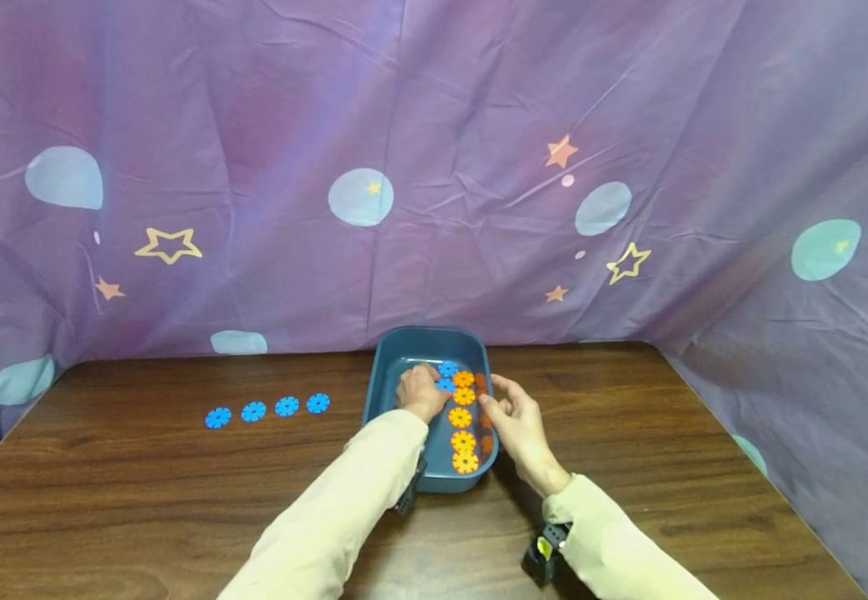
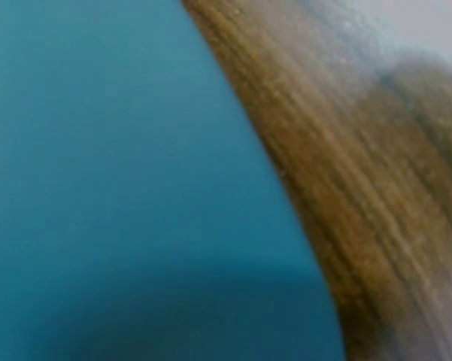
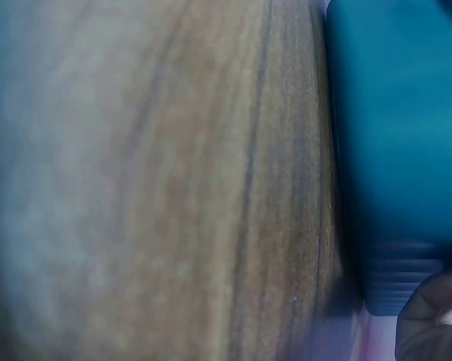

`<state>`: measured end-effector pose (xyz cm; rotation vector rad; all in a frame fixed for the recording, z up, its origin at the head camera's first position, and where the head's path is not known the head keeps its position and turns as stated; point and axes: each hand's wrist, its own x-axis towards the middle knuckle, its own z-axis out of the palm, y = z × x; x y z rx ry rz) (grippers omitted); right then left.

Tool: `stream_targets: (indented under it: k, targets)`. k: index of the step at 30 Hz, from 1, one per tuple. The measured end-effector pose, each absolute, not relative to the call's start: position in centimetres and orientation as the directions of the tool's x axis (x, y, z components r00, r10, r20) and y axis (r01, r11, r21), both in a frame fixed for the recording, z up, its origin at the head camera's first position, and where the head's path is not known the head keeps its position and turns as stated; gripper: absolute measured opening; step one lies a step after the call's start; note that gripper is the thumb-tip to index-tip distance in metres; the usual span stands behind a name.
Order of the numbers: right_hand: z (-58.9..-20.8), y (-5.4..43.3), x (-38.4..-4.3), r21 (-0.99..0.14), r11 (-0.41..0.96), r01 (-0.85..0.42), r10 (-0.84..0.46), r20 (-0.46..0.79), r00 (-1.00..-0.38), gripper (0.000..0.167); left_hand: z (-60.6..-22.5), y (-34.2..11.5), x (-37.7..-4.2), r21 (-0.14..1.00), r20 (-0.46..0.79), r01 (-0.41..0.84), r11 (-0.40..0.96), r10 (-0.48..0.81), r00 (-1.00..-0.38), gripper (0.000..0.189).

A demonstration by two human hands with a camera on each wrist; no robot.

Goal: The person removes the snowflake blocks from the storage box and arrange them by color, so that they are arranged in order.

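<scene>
A blue-grey plastic bin [image 1: 434, 483] stands on the table. My left hand [image 1: 421, 392] reaches down inside it, fingers bent, with a blue notched disc [image 1: 445, 385] between thumb and forefinger. Just behind that lies another blue disc [image 1: 448, 368]. Orange notched discs [image 1: 460, 417] form a column along the bin's right side, several in all. My right hand [image 1: 518, 421] grips the bin's right rim, thumb on the inner side. In the right wrist view a fingertip [image 3: 429, 312] shows beside the bin's wall [image 3: 406, 135]. The left wrist view has only bin wall [image 2: 135, 165] and wood.
Several blue discs [image 1: 253, 412] lie in a row on the wooden table [image 1: 179, 500], left of the bin. A purple cloth [image 1: 254, 125] with stars and planets hangs behind and beside the table.
</scene>
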<state>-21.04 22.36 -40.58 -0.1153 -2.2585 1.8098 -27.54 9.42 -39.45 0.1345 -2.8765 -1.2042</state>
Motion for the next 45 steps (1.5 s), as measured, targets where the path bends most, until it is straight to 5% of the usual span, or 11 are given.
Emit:
stream_targets:
  k: [45]
  targets:
    - [-40.67, 22.45, -21.05, -0.967, 0.235, -0.103, 0.213, 0.155, -0.965, 0.04, -38.87, 9.53, -26.94, 0.718, 0.03, -0.012, 0.696, -0.049, -0.998, 0.016]
